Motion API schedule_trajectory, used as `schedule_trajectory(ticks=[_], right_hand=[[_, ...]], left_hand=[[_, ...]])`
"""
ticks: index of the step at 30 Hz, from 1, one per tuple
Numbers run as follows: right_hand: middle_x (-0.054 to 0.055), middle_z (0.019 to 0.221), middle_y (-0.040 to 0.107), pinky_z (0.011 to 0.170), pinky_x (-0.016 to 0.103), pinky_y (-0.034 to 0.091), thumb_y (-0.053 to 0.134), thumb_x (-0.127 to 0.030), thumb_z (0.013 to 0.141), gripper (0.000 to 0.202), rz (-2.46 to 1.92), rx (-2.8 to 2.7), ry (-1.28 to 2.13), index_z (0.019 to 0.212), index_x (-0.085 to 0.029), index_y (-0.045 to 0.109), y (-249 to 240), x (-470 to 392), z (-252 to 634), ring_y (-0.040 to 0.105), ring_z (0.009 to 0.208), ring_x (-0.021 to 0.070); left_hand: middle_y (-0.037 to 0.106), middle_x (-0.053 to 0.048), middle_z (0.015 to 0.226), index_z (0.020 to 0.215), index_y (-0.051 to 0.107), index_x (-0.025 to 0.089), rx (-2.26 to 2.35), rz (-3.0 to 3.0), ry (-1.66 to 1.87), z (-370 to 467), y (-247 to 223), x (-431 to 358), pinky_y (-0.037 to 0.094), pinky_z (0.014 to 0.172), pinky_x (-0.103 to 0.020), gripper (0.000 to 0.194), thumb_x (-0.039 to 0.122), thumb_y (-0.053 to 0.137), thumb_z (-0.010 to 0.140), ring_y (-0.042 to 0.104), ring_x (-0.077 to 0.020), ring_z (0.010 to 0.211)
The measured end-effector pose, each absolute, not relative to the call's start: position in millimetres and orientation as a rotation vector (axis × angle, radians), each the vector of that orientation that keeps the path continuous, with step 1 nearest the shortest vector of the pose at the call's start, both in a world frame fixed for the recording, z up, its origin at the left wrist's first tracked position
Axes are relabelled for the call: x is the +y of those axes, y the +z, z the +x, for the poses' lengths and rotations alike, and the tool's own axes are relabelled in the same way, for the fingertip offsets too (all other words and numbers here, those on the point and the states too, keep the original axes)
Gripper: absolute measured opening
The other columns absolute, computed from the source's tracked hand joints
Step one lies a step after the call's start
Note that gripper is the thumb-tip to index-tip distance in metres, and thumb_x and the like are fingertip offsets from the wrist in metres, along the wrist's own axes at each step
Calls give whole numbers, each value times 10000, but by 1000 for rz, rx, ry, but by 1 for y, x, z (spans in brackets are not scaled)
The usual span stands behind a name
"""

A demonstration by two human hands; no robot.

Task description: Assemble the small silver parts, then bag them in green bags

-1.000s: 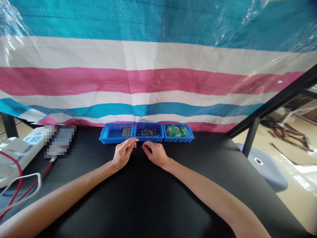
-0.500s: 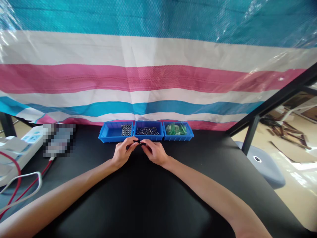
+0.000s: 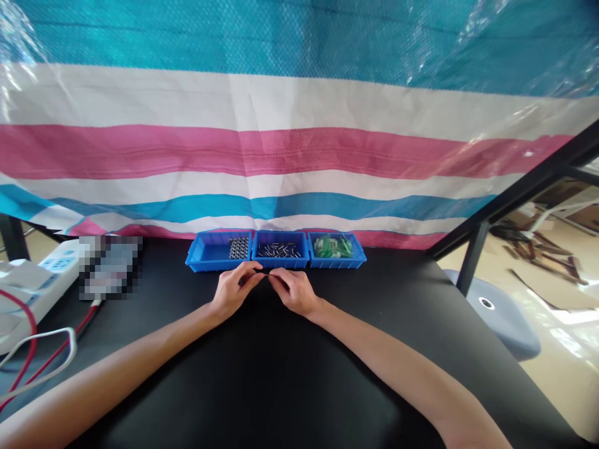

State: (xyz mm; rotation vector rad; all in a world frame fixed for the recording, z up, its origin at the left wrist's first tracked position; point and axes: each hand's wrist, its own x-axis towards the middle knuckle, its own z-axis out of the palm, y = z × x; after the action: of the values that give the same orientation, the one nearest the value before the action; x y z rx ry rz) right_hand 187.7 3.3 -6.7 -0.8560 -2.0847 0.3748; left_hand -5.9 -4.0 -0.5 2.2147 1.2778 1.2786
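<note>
My left hand [image 3: 231,290] and my right hand [image 3: 296,290] meet fingertip to fingertip just in front of the middle blue bin [image 3: 281,265]. Each is closed in a pinch, and a small dark piece seems to sit between them, too tiny to name. Inside the middle bin lie many short metal pieces [image 3: 279,250], like pins or screws. The left blue bin [image 3: 208,252] has round metal pieces [image 3: 239,248] with holes standing in rows at its right end. Green and clear plastic pieces [image 3: 333,246] fill much of the right blue bin [image 3: 337,264].
A striped plastic sheet [image 3: 290,149] hangs behind the black table [image 3: 262,374]. On the left are a white power strip [image 3: 60,262], a blurred-out device [image 3: 112,265] and red and white cables [image 3: 75,343]. A grey stool [image 3: 500,318] stands beyond the right edge.
My fingertips have come slightly closer together, and the right fingers have shifted a little. The view has tilted slightly up; the bins stay in place.
</note>
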Motion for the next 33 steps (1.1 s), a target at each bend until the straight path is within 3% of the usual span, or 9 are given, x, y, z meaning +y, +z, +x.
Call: schedule_trajectory(ticks=[5,11,15,18,22,27,33], right_hand=[[17,749,678,618,210,460,443,-270,976,193,-859,-2028,380,945,-186,614,-1,1,190,638,625,127],[30,767,680,631,214,459,440,-273,978,213,-864,-2113,375,906,-178,616,-7,6,187,642,653,132],[27,734,673,606,215,447,443,-258,968,220,-903,-2128,360,854,-177,612,-9,7,186,634,628,133],[28,726,668,614,218,447,432,-250,967,222,-929,-2092,348,857,-174,610,-8,6,187,630,626,132],[33,757,676,639,223,461,426,-253,967,221,-931,-2064,351,884,-176,615,-8,6,188,635,649,134],[33,784,687,642,223,479,437,-239,963,197,-893,-2028,365,932,-173,621,-7,5,188,648,657,134],[12,714,677,573,211,478,453,-244,958,226,-866,-2015,379,1122,-168,589,-3,2,190,631,577,123]], left_hand=[[649,23,654,779,670,171,1253,2330,1363,-5,3,-4,451,559,-186,179,328,639,859,555,-78,530],[725,-8,841,937,709,196,1212,2326,1394,-6,3,-7,510,700,-205,132,266,609,886,657,-110,685],[684,30,696,1123,674,225,1213,2286,1323,-7,6,-9,486,618,-182,237,237,529,936,581,-66,518],[620,49,600,1102,668,209,1225,2208,1310,-7,5,-9,450,557,-170,238,236,479,960,523,-51,454],[653,-3,787,1088,645,183,1189,2166,1366,-7,1,-7,435,521,-167,238,255,452,968,500,-39,475],[623,-8,774,1177,634,210,1164,2295,1339,-10,-1,-5,485,635,-188,276,234,463,961,568,-78,617],[721,-25,880,1105,661,205,1192,2299,1399,-10,-3,-4,524,709,-198,225,268,564,913,670,-114,713]])
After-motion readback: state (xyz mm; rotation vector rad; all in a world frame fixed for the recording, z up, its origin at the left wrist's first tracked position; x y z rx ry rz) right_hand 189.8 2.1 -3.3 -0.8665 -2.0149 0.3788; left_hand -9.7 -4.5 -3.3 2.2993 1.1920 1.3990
